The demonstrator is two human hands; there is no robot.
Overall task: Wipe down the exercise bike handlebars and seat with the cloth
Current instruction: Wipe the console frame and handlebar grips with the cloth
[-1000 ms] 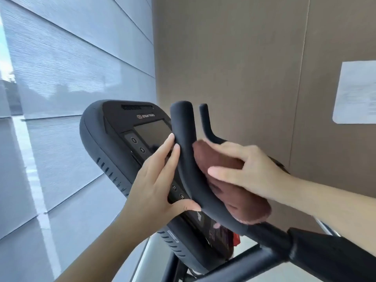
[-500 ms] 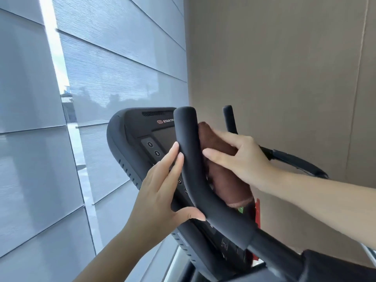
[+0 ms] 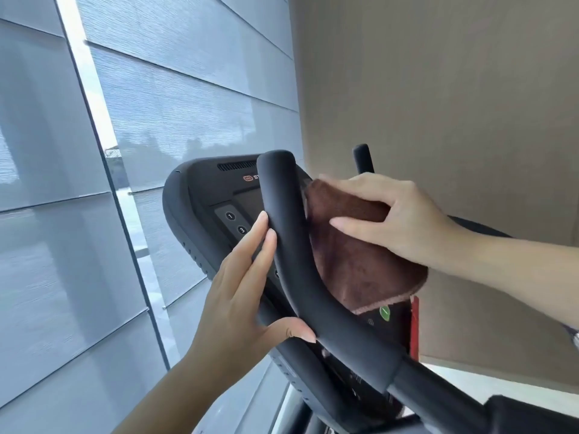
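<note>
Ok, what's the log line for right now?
step: wiping handlebar | right hand: holds cloth against it | left hand: rests on it | seat: unseen

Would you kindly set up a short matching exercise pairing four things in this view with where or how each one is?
Column one:
1. left hand
2. right hand
3. cloth
4. console

Column two:
a. brown, against the right side of the handlebar
b. behind the handlebar, with numbered buttons
c. straight fingers along the handlebar's left side
d. gripping the cloth

Pairs: 1-c, 2-d, 3-a, 4-b
</note>
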